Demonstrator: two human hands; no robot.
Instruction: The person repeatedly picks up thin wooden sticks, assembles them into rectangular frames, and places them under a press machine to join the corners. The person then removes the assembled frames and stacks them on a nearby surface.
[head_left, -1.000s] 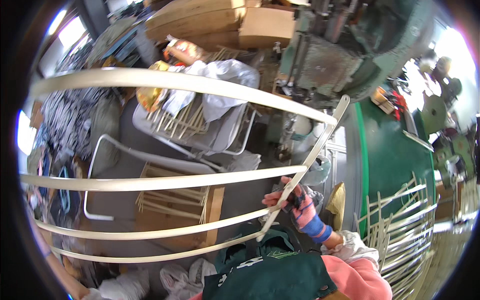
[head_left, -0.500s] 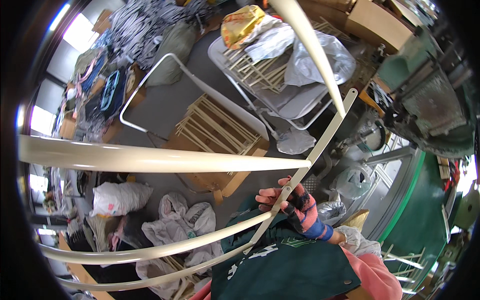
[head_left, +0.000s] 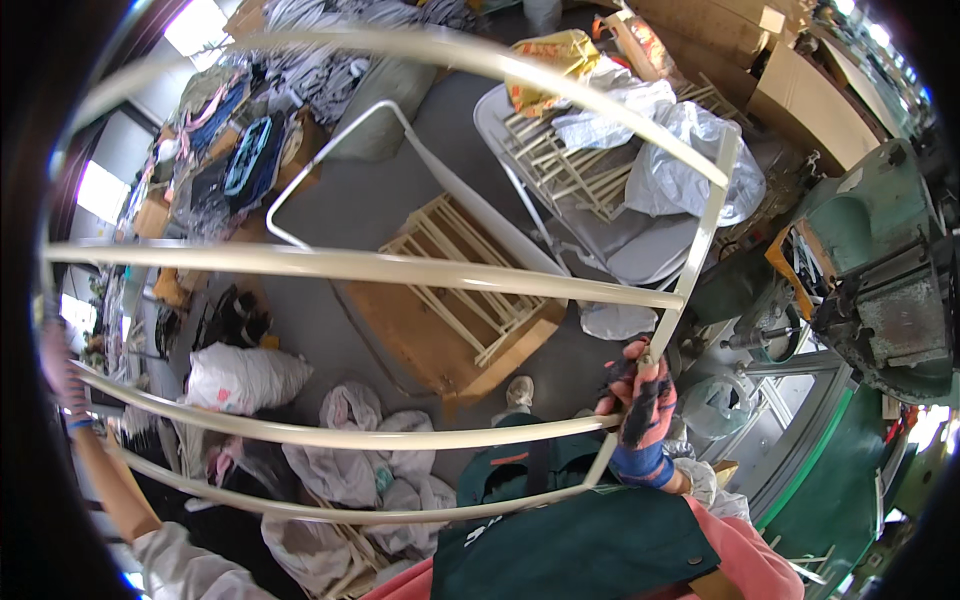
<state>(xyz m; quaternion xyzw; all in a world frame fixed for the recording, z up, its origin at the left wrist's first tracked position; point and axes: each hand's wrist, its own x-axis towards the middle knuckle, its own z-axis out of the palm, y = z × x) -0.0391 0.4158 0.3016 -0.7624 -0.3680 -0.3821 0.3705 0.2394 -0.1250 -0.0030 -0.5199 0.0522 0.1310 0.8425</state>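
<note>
A cream-painted metal rack (head_left: 370, 268) spans the view, its several long round bars joined at the right to a flat side bar (head_left: 697, 245). My right hand (head_left: 642, 412), in a blackened pink and blue fingerless glove, is closed round that flat bar between the two middle round bars. At the far left rim, my left hand (head_left: 62, 372) is at the rack's other end, in a striped glove. Its fingers are smeared and dark, so their grip cannot be made out. The rack is raised in front of my dark green apron (head_left: 570, 550).
Cream slatted racks (head_left: 470, 275) lie on cardboard on the floor beyond. Behind, a grey folding chair (head_left: 640, 255) bears more racks and plastic bags. A green machine (head_left: 870, 240) stands at right, near a green-topped table (head_left: 830, 500). White sacks (head_left: 245, 378) lie at left.
The rack has turned, its flat side bar now steeper and farther right. My right hand has moved right and slightly up with it. My left hand and forearm have come into view at left.
</note>
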